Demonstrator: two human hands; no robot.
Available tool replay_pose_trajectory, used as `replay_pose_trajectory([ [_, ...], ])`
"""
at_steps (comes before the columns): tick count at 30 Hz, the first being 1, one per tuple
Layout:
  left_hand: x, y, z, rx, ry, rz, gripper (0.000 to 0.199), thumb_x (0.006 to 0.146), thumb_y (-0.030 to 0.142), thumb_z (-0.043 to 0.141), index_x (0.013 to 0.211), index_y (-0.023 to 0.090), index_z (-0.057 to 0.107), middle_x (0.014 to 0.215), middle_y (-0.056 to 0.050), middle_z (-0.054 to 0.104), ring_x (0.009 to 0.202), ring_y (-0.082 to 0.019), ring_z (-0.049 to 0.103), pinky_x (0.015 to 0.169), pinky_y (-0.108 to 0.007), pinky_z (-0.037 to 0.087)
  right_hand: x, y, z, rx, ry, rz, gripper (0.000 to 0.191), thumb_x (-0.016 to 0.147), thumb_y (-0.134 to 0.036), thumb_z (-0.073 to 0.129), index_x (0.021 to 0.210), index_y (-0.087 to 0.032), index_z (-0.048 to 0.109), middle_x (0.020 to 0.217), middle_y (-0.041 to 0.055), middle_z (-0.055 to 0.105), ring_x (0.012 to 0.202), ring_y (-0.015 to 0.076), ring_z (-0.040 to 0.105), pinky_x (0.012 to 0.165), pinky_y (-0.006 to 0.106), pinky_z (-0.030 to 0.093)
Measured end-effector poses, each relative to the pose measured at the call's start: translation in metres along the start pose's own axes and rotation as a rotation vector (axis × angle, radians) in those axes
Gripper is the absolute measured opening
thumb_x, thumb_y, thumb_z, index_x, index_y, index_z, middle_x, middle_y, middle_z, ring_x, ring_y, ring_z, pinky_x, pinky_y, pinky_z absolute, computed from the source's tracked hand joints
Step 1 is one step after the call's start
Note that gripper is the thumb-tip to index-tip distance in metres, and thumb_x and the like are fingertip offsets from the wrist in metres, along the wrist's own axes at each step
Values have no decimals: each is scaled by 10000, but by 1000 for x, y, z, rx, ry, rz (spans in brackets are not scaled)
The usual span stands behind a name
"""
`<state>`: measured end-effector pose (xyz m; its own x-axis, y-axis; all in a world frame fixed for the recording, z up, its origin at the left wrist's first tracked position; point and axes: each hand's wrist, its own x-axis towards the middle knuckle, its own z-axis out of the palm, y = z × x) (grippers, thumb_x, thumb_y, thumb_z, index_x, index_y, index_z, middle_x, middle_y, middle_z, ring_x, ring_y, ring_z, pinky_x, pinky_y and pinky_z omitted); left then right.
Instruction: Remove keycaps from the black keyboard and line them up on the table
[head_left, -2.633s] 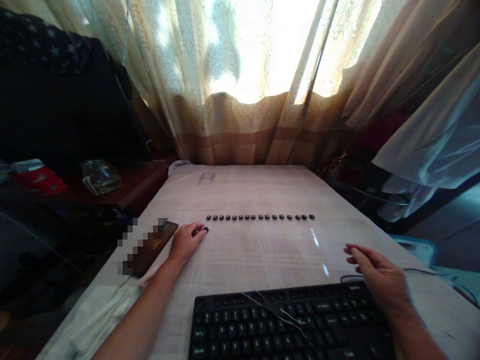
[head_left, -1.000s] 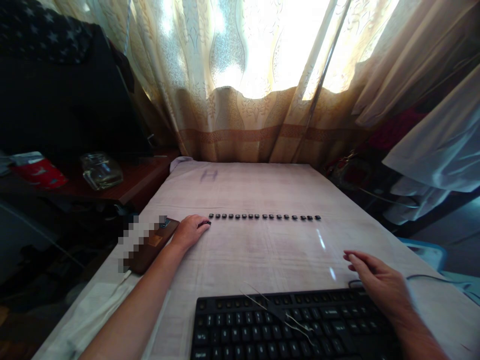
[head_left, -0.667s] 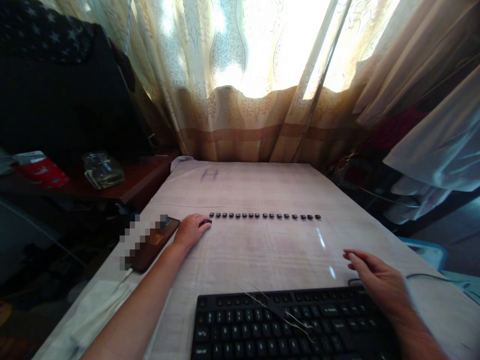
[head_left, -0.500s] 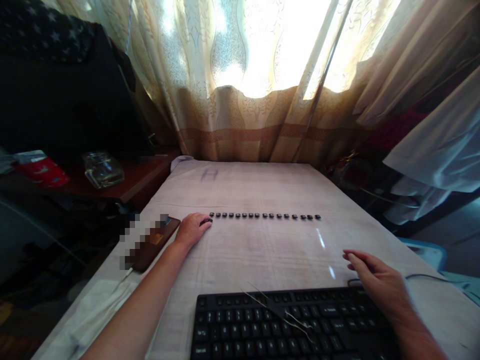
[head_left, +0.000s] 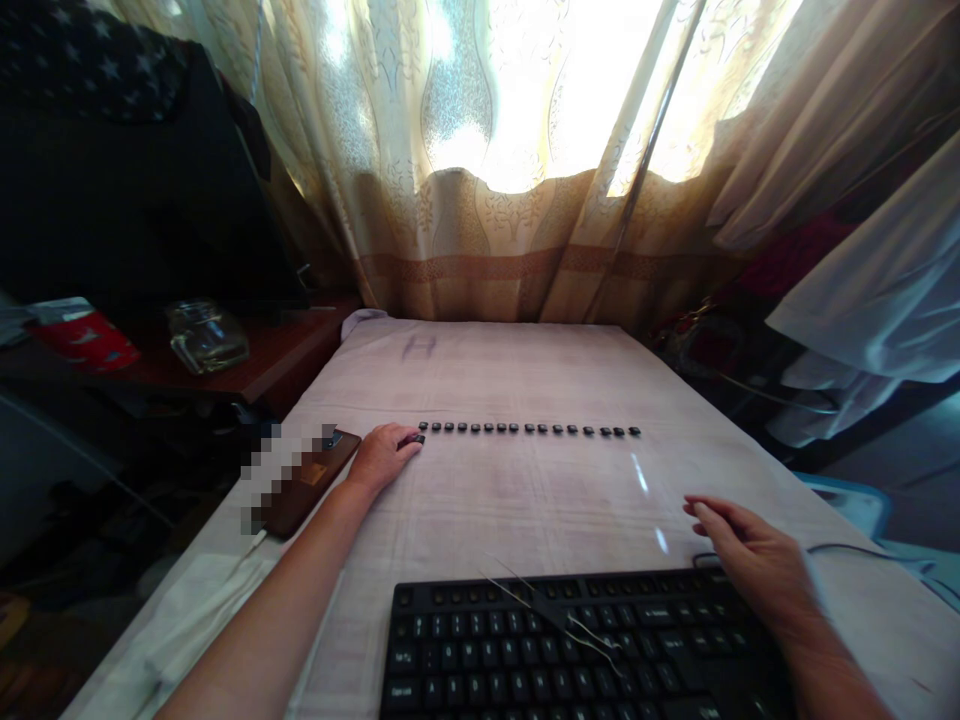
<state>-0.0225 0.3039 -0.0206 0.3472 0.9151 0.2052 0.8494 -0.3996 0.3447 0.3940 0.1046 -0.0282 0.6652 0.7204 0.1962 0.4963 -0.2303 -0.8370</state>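
Observation:
My left hand (head_left: 380,456) rests on the cloth at the left end of a row of black keycaps (head_left: 513,428). Its thumb and fingers close on one black keycap (head_left: 418,439), just below the first cap of the row. My right hand (head_left: 757,550) hovers by the top right part of a black keyboard (head_left: 525,655), fingers loosely bent and the thumb a little apart, with nothing seen in it. Lying across the keyboard's upper keys is a wire keycap puller (head_left: 551,608) with a dark middle. My right forearm hides the keyboard's right end.
A brown phone (head_left: 307,490), partly pixelated, lies left of my left forearm. On the brown side table (head_left: 285,355) stand a glass jar (head_left: 206,338) and a red-patterned container (head_left: 82,335). The keyboard cable (head_left: 855,552) runs off right. Patterned curtains (head_left: 465,230) hang behind the cloth-covered table (head_left: 510,370).
Almost nothing differs. The view has shifted very slightly, and both hands keep their places.

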Motion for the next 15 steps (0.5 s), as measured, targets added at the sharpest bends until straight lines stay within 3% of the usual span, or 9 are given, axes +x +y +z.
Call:
replay_pose_trajectory([
  [8,-12,4,-10,0,33,44,255,827,250,571,1028,211,724,953,-59,741,911,-216,658,857,-322,500,-1,-2,-1,37,11,-34,332,633,-492,589,766,-209,701,746,74,749,630,250,699,594,351,566],
  [15,-71,12,-27,-28,96,77,227,861,307,536,967,232,723,996,-49,739,953,-217,640,939,-353,463,-7,-12,-4,-95,48,-193,355,774,-465,524,915,-195,706,889,86,746,784,243,704,770,375,551],
])
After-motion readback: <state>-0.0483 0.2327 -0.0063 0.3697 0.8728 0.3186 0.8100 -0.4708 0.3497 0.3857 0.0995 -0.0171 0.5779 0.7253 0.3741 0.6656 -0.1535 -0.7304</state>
